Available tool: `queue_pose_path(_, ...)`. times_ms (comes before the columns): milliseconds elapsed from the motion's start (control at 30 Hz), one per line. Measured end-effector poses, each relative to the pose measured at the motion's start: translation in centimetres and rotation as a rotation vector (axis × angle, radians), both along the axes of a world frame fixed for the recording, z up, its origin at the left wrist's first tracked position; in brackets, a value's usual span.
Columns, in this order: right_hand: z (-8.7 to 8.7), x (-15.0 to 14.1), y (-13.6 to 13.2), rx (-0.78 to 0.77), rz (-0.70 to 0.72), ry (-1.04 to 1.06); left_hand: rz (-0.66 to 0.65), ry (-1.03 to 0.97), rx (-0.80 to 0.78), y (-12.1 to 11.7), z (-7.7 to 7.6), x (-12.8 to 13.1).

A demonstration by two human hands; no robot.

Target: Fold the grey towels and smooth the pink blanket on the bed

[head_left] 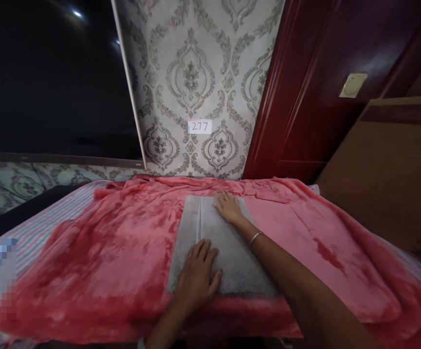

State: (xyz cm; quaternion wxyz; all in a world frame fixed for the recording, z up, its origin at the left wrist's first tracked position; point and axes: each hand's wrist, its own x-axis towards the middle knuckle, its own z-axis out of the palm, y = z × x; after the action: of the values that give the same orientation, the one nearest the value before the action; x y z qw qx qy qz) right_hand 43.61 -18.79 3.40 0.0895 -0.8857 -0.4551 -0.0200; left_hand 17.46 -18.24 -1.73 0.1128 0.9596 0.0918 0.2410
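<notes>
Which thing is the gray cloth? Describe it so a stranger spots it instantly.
Find the pink blanket below the patterned wall. On it, under the left hand and right hand, lies the gray cloth. Its gray surface stands out against the pink.

"277", wht lbl (200, 127) on wall (190, 72)

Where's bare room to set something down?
Pink blanket lies uncovered left of the gray cloth, and right of it beyond the right forearm. The cloth is crowded: left hand near its front, right hand near its far edge.
</notes>
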Motion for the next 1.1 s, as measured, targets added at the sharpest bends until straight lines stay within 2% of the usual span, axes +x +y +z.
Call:
queue_pose_path(133, -1.0, 0.6, -4.3, -0.082, 0.000, 0.038, -0.014, -0.035, 0.017, 0.2, -0.5, 0.2)
queue_pose_path(233, -1.6, 1.2, -5.6, -0.141, 0.041, 0.071, -0.014, -0.072, 0.033, 0.4, -0.9, 0.4)
queue_pose_path(567, -1.5, 4.2, -2.5, -0.118, -0.008, 0.135, -0.017, -0.073, 0.017, 0.3, -0.9, 0.2)
queue_pose_path(767, -1.7, 5.5, -1.7, -0.129, -0.017, 0.138, -0.025, -0.072, 0.036, 0.4, -1.1, 0.1)
queue_pose_path(1100, -2.0, 5.7, -1.4, -0.081, -0.040, 0.152, -0.025, -0.051, 0.021, 0.4, -1.0, 0.0)
